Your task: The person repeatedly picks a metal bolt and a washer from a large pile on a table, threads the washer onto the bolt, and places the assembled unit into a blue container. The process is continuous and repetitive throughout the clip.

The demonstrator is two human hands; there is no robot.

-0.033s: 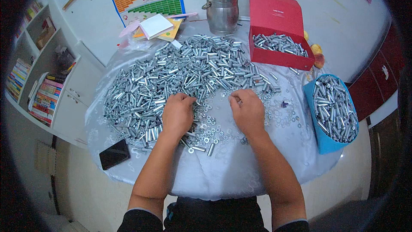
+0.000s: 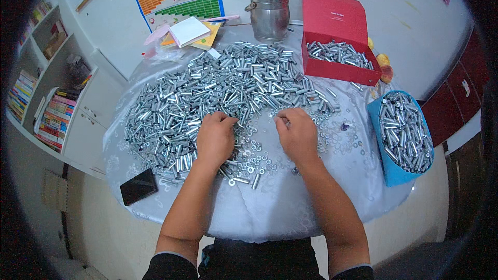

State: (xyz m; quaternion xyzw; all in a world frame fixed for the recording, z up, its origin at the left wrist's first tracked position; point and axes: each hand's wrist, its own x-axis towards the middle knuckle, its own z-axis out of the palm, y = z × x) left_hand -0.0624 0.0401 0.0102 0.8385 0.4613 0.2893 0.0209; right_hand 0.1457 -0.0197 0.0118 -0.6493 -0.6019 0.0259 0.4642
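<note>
Two hands working at a heap of metal sleeves on a round table.

The left hand rests curled on the sleeve pile; the right hand pinches fingertips together, perhaps on a washer, hard to tell.

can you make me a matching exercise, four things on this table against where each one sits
Things:
1. red box
2. blue tub
3. black phone
4. steel canister

Places:
a. near table edge, beside the left forearm
b. far edge, in front of the wall chart
c. far right, lid up, metal sleeves inside
d. right edge, full of metal sleeves

Pairs: 1-c, 2-d, 3-a, 4-b
</note>
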